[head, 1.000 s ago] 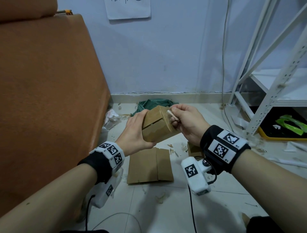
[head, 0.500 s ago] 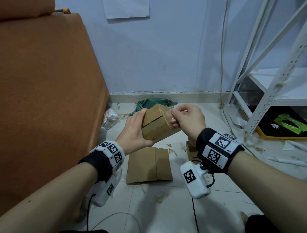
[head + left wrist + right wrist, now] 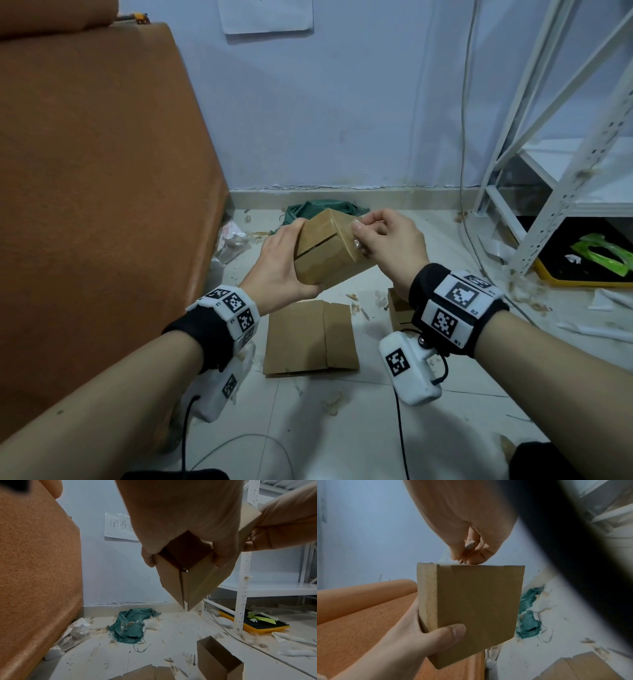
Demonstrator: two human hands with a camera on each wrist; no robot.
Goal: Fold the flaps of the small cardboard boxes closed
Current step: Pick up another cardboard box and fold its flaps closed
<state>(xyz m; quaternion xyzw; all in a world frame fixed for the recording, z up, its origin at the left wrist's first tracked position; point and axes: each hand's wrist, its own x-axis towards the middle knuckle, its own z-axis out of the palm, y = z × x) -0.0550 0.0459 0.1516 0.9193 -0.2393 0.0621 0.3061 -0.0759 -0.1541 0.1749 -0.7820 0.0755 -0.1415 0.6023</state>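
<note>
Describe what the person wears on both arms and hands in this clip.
Both hands are bare, forearms unsleeved. Each wrist carries a black band with white blocks printed with black-and-white square markers. A white camera housing bearing another marker hangs under each wrist, trailing a black cable.

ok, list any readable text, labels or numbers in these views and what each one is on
"回收" plus a third character cut off by the left hand: handwritten on the paper sheet taped to the wall.
"R1" and "R2": small print on the right wristband marker tiles.
"C": on the left wristband, barely legible.
Held cardboard box: no print visible.
Plastic packet by the sofa: print too blurred.
</note>
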